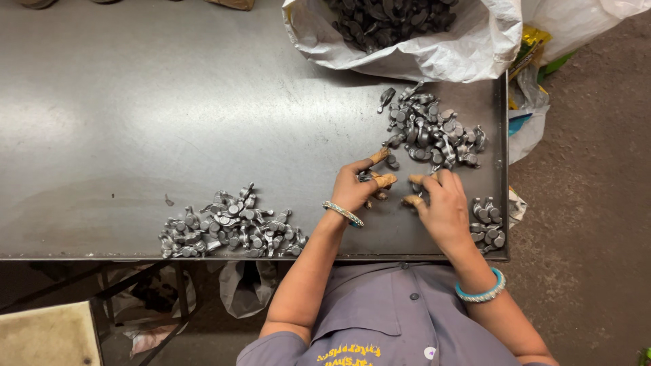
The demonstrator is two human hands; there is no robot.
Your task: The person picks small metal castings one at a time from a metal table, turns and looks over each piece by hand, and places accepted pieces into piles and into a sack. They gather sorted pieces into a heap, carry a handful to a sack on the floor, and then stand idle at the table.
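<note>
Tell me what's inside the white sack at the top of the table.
The white sack holds dark metal parts, heaped at its open mouth. How deep the heap goes cannot be seen; the sack's folded rim and walls cover the rest.

Table [135,102]: grey sheet metal with a low raised rim, its left and middle bare and dully shining. On it, before me: one heap of small grey metal parts [230,227] at the near edge, left; a larger heap [434,132] toward the far right; a small cluster [488,224] in the near right corner. A white sack [434,51] of dark parts rests on the far edge.
</note>
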